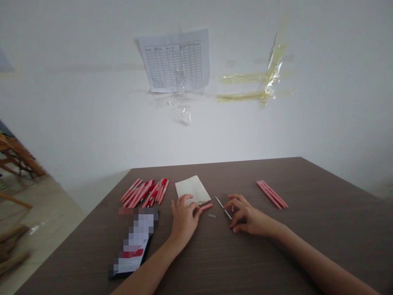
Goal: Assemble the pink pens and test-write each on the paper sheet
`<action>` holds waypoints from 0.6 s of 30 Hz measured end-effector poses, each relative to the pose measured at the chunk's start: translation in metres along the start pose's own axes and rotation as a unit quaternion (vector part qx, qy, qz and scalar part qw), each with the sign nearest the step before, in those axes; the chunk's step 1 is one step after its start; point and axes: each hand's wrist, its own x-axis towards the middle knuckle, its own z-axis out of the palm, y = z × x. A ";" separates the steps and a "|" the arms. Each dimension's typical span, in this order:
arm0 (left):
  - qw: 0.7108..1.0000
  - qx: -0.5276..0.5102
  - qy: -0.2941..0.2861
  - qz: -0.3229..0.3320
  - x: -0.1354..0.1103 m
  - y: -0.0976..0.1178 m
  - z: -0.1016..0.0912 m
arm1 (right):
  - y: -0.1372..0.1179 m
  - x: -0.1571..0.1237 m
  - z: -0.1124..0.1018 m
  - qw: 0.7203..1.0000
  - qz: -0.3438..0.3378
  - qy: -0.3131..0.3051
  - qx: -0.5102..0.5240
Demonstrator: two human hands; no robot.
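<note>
My left hand (183, 219) rests on the brown table (276, 254) and pinches a short pink pen part (206, 207) between thumb and fingertips. My right hand (245, 217) lies just to its right, fingers curled round a thin white pen refill (222, 207) that slants up to the left. A tiny pale piece (211, 216) lies on the table between the two hands. A cream paper sheet (193, 189) sits just beyond my left hand.
A heap of pink and red pens (145, 191) lies at the left. A few pink pens (272, 194) lie at the right. A dark flat packet (135, 241) sits near my left forearm. A white wall with a taped form (176, 61) rises behind the table. Wooden furniture (15, 157) stands far left.
</note>
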 end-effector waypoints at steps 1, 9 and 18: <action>1.000 0.002 0.000 -0.001 0.000 0.000 0.000 | 0.000 0.000 0.000 1.000 -0.001 0.002 -0.001; 1.000 0.005 -0.010 -0.007 -0.002 0.004 -0.003 | -0.002 0.001 0.005 0.999 -0.011 0.034 -0.023; 1.000 -0.001 -0.026 -0.002 -0.001 0.003 0.000 | 0.017 0.012 0.027 0.982 0.013 0.168 -0.086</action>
